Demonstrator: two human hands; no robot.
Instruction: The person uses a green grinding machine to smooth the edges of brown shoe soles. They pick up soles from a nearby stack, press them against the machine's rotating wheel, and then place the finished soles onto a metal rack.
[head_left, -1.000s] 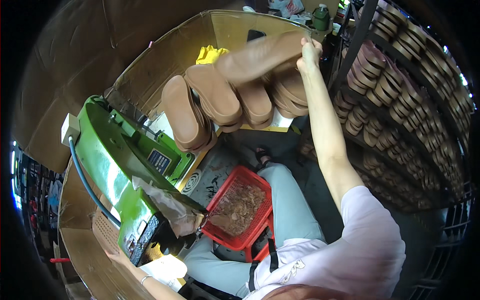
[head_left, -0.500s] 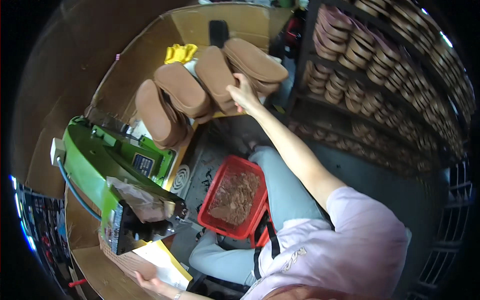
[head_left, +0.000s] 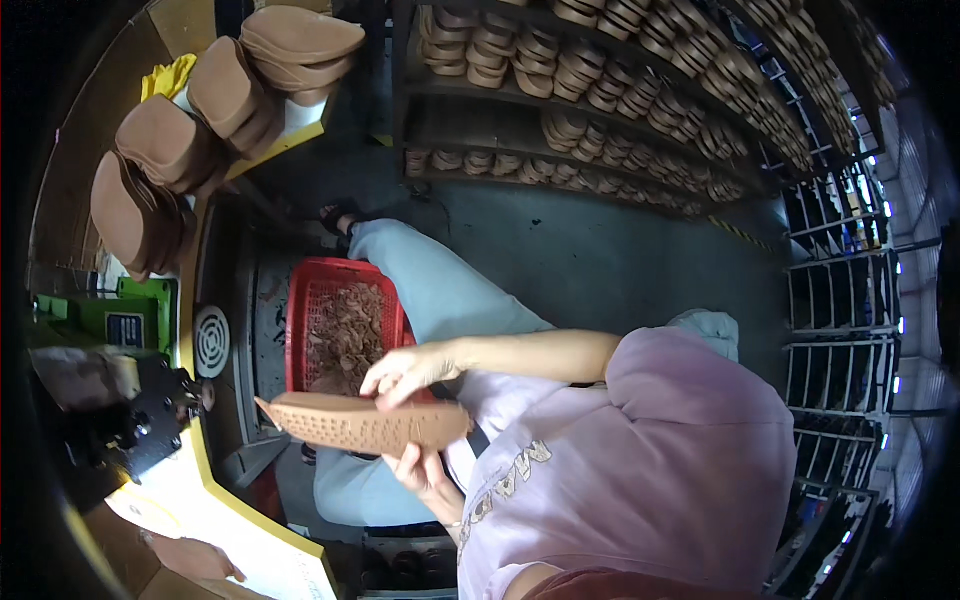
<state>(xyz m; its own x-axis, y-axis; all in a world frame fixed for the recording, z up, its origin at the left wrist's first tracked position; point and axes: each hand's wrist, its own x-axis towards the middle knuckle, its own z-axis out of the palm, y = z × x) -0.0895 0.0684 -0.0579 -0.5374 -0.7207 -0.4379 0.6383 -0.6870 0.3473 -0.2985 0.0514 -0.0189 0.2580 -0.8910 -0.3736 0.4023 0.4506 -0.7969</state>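
A brown shoe sole (head_left: pixel 345 418) with a dimpled face is held level above my lap. A thin pointed strip sticks out at its left end. From below, my left hand (head_left: pixel 425 474) grips it near its right half. My right hand (head_left: pixel 412 372) lies over its upper edge with fingers bent; whether they press on it or only touch it, I cannot tell. Stacks of matching brown soles (head_left: pixel 165 145) stand on the worktable (head_left: pixel 325 128) at the far left. Another brown piece (head_left: pixel 198 557) lies at the lower left, by the table's white surface.
A red basket (head_left: pixel 295 330) of brown scraps stands by my leg. To the left is a green machine (head_left: pixel 125 320) with a black head (head_left: pixel 125 430). A yellow cloth (head_left: pixel 168 78) lies behind the soles. Racks (head_left: pixel 470 120) full of soles line the far side.
The view has swung right. My right hand has left the stacked soles and come to my lap. My left hand has moved from beside the machine, and a sole is now between both hands.
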